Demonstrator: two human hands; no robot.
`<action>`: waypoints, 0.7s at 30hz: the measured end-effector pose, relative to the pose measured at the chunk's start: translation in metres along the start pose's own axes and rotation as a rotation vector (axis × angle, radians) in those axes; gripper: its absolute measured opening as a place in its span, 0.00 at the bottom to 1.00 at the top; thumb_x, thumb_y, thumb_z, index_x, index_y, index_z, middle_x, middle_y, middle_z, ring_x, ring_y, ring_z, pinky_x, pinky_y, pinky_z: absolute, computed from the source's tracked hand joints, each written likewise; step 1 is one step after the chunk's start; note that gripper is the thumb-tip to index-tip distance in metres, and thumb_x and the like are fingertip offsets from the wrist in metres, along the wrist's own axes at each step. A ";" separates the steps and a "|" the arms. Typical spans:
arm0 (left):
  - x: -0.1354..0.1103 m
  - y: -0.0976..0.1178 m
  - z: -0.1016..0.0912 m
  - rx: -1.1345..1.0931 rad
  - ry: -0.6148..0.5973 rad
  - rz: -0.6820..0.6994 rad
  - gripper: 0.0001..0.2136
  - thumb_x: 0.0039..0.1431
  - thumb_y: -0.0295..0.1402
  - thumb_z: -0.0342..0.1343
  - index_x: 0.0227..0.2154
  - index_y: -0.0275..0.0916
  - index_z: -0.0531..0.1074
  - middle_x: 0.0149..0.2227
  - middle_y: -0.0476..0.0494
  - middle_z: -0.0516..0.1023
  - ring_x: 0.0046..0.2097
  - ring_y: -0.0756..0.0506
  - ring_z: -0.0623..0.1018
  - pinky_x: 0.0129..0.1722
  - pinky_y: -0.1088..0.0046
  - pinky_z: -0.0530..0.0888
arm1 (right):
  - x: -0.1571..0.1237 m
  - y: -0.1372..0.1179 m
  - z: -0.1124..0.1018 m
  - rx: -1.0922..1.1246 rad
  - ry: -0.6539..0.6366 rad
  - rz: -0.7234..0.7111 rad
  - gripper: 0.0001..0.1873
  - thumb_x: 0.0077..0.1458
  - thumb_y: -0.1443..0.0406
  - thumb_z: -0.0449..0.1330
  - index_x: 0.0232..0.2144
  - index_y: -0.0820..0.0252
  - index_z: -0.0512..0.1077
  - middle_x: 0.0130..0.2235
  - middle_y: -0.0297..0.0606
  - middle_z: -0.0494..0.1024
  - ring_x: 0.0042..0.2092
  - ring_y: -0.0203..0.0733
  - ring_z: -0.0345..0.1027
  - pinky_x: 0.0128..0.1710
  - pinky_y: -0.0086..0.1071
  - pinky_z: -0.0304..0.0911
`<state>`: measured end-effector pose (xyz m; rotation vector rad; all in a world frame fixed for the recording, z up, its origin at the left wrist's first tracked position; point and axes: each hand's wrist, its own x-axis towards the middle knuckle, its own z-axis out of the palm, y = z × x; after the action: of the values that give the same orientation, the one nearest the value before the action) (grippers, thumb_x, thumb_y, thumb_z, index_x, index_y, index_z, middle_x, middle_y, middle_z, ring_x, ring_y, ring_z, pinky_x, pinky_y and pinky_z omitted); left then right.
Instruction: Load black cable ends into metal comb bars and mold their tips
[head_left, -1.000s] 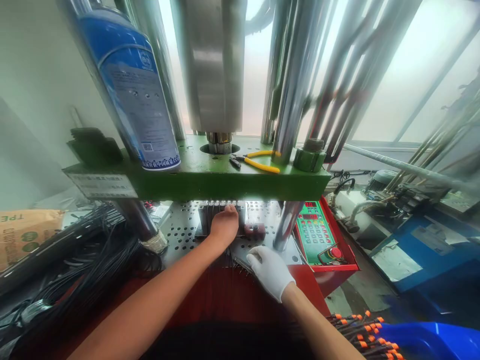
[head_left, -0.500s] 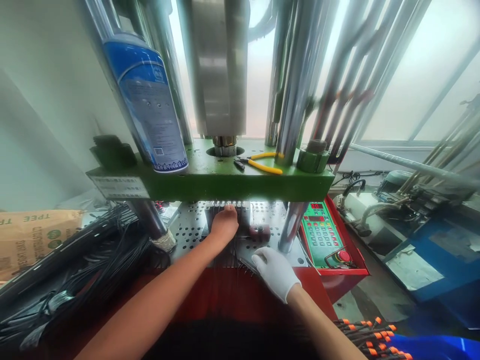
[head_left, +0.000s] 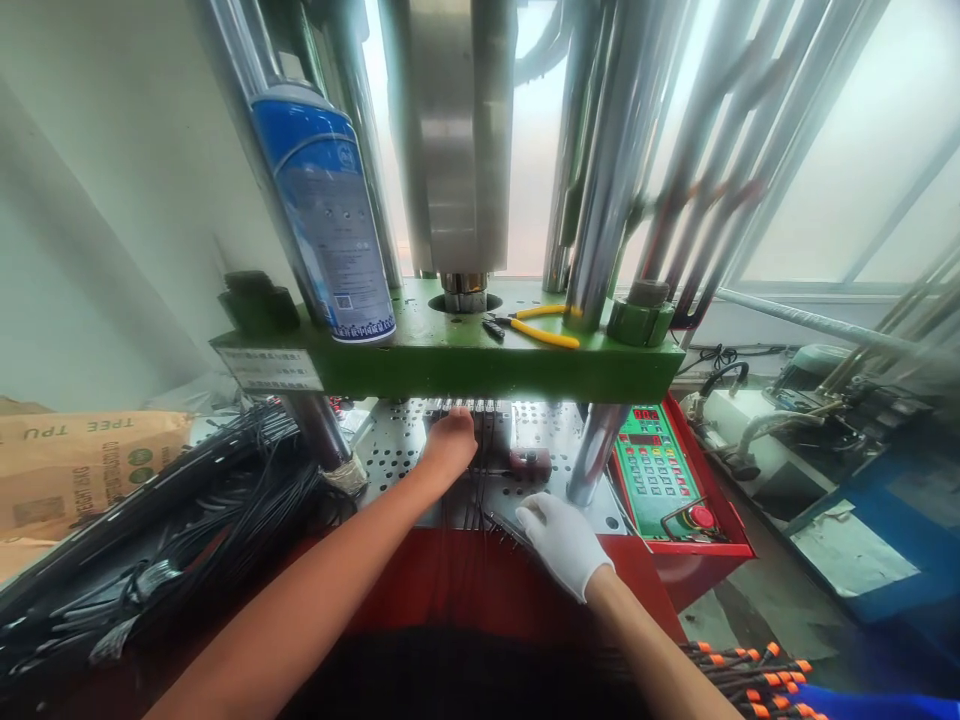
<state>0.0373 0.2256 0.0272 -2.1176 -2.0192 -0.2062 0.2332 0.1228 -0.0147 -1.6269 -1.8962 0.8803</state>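
Note:
My bare left hand reaches under the green press plate, its fingers curled closed at a dark mould block. Whatever lies between those fingers is hidden. Along the block's back edge runs a row of small shiny metal parts. Thin black cables hang from the block over the front edge of the perforated steel bed. In a white glove, my right hand is closed at the front right of the bed, on a dark, narrow piece with small prongs. Its exact kind is not clear.
The green plate bears a blue spray can and yellow-handled pliers. A control panel stands right. Black cables lie left beside a paper sack. Orange-tipped cables are at lower right.
The whole view has shifted slightly, so fixed things appear further right. My left hand stays at the block, and my right hand keeps its hold on the dark piece.

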 end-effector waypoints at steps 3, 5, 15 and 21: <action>0.001 -0.005 -0.003 0.002 0.006 -0.023 0.12 0.63 0.35 0.53 0.45 0.33 0.69 0.44 0.40 0.74 0.40 0.45 0.76 0.40 0.64 0.76 | 0.000 0.000 0.000 -0.003 -0.003 0.010 0.14 0.59 0.58 0.51 0.37 0.57 0.74 0.38 0.38 0.79 0.41 0.43 0.72 0.41 0.33 0.59; -0.002 -0.009 -0.005 0.013 0.017 -0.047 0.14 0.63 0.35 0.53 0.48 0.33 0.68 0.46 0.39 0.73 0.41 0.45 0.76 0.40 0.63 0.76 | 0.000 0.000 0.000 -0.002 -0.003 0.011 0.14 0.59 0.58 0.51 0.36 0.57 0.74 0.38 0.38 0.79 0.40 0.44 0.72 0.41 0.33 0.59; 0.002 -0.020 0.000 -0.022 -0.024 -0.034 0.12 0.63 0.35 0.53 0.45 0.33 0.69 0.42 0.41 0.74 0.38 0.46 0.76 0.38 0.65 0.76 | 0.003 -0.005 -0.006 0.058 0.009 0.027 0.14 0.58 0.58 0.52 0.37 0.58 0.74 0.37 0.37 0.79 0.39 0.42 0.71 0.40 0.32 0.60; 0.000 -0.032 -0.009 -0.074 0.031 -0.005 0.15 0.66 0.37 0.47 0.49 0.33 0.67 0.45 0.37 0.74 0.41 0.44 0.77 0.41 0.62 0.74 | 0.050 -0.036 -0.019 0.115 0.055 0.018 0.19 0.60 0.55 0.50 0.36 0.61 0.75 0.35 0.40 0.78 0.37 0.42 0.71 0.38 0.32 0.62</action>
<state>0.0057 0.2249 0.0377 -2.1387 -2.0295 -0.3170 0.2148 0.1719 0.0223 -1.5855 -1.7640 0.9251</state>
